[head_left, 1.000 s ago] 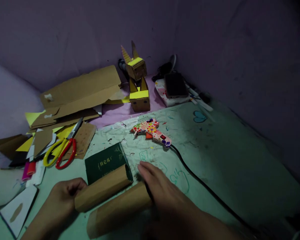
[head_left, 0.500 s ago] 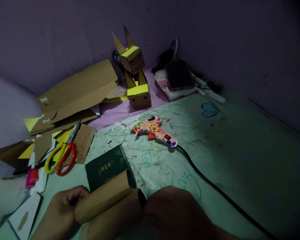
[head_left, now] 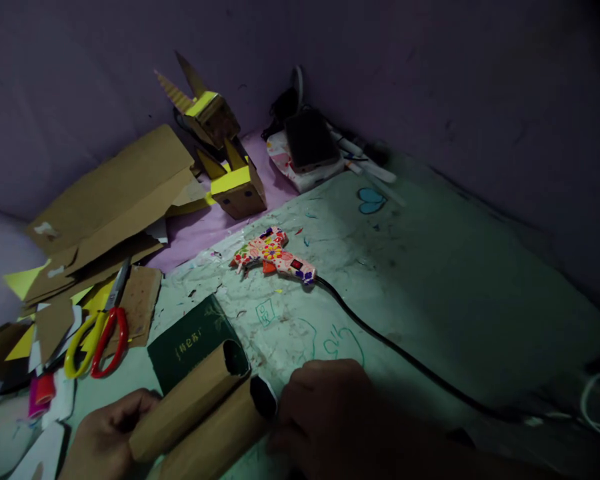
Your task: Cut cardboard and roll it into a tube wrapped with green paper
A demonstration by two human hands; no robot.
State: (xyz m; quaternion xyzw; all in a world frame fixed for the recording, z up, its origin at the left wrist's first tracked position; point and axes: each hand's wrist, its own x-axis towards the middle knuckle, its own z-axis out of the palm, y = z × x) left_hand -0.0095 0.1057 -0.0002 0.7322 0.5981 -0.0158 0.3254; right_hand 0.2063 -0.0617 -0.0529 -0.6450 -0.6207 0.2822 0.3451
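Upper tube (head_left: 190, 400), risk: its wall looks like thin cardboard, so too hard a squeeze from the left hand (head_left: 105, 430) could crease it.
Lower tube (head_left: 220, 437), risk: a push from the right hand (head_left: 330, 413) against its open end could slide it out of line with its neighbour.
Glue gun (head_left: 275, 257), risk: its black cord (head_left: 390, 345) runs near the right forearm; a sideways sweep might snag it and drag the gun.
Tube axes: nearly parallel, side by side, both slanting from near left to far right.
Open ends: both face away from the person and rightward, the lower tube's reaching farther right.
Tubes' place: toward the near left corner of the green tabletop (head_left: 455, 287), well short of its far edge along the pink strip (head_left: 195, 240); the upper one covers part of the dark green card (head_left: 190, 337). Whether they rest or are lifted, I cannot tell.
Left fingers: grasping the upper tube's near end.
Right fingers: curled beside the lower tube's opening; too dark to tell whether they pinch it.
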